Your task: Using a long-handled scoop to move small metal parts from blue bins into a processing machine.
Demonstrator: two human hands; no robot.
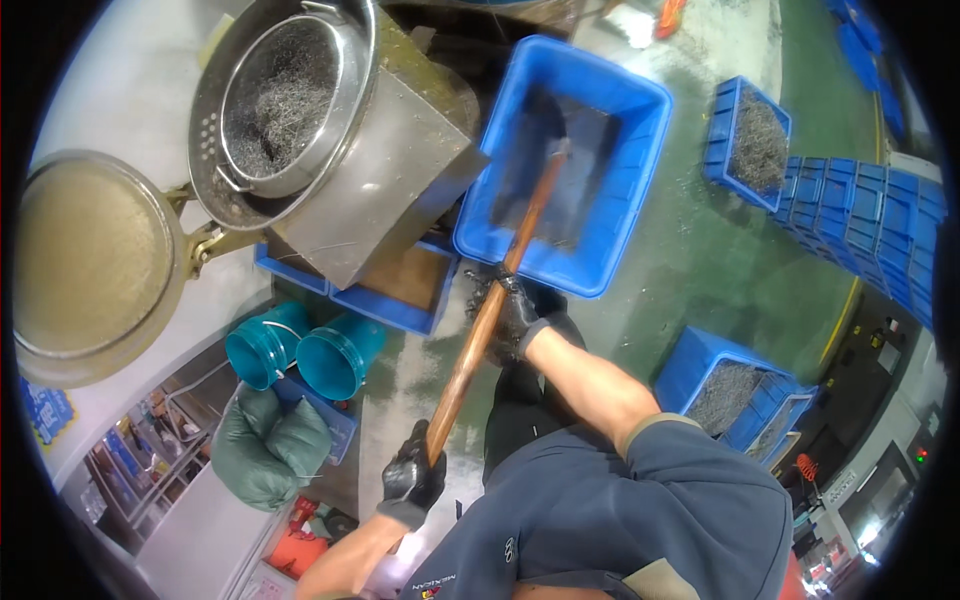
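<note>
A shovel with a long wooden handle (474, 350) slants up and away from me. Its dark blade (541, 118) reaches into a large blue plastic bin (642, 200), whose grey-looking floor carries only small bits. Both hands wear black gloves. My left hand (413, 474) is wrapped round the handle near its lower end. Farther up, just outside the bin's near rim, my right hand (516, 312) closes round the same handle. Left of the bin, a metal basket (228, 110) filled with fine metal pieces (285, 108) sits inside a round steel drum (205, 180) with its lid (95, 265) swung aside.
Two teal buckets (345, 358) and a stuffed green sack (265, 450) stand at left. Shallow blue trays (425, 318) lie under the machine's metal chute (375, 170). At right are blue crates of metal pieces (757, 145), (690, 365) and stacked blue crates (850, 210) on the green floor.
</note>
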